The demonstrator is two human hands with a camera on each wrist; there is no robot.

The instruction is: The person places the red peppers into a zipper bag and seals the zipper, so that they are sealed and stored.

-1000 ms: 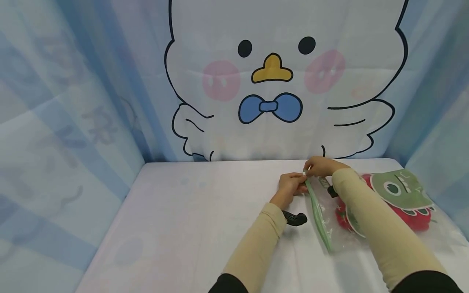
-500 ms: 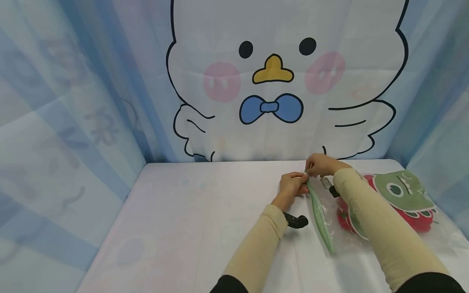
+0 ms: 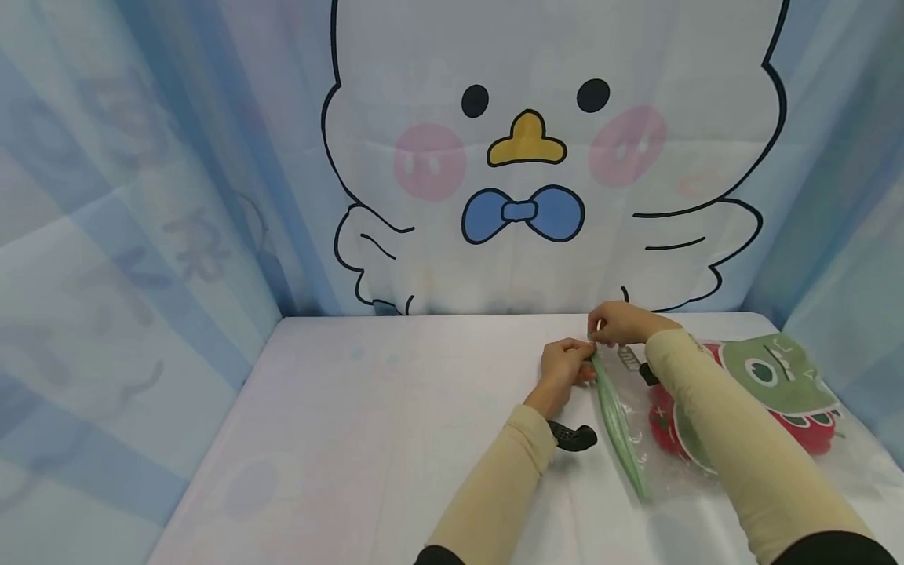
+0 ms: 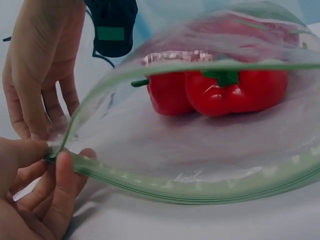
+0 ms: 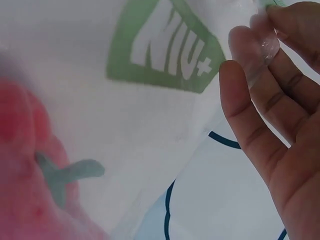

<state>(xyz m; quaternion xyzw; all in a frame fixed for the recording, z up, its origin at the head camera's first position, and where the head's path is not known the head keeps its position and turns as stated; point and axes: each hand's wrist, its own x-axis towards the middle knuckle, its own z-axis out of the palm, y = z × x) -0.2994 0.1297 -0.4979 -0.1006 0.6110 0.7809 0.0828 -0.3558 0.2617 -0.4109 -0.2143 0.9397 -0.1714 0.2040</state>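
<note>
A clear zip bag [image 4: 235, 145] with a green zip edge [image 3: 616, 424] lies on the table. Its mouth gapes in the left wrist view, showing red bell peppers [image 4: 237, 92] with green stems inside. At the far corner of the zip, my left hand [image 3: 565, 362] pinches the edge between thumb and fingers. My right hand [image 3: 623, 322] pinches the same corner from beyond, thumb and index meeting on the plastic in the right wrist view. Its other fingers [image 5: 239, 95] stay spread beside the bag. The right sleeve covers part of the bag in the head view.
The white tabletop [image 3: 395, 439] stretches left of the bag. A printed curtain [image 3: 526, 259] hangs behind the table's back edge. Black wrist cameras [image 3: 575, 437] jut from both wrists. Green and white printing [image 3: 777, 373] covers the bag's upper side.
Both hands keep to the far corner of the zip. The scene has shifted slightly downward in view, and the left fingers have moved marginally along the edge.
</note>
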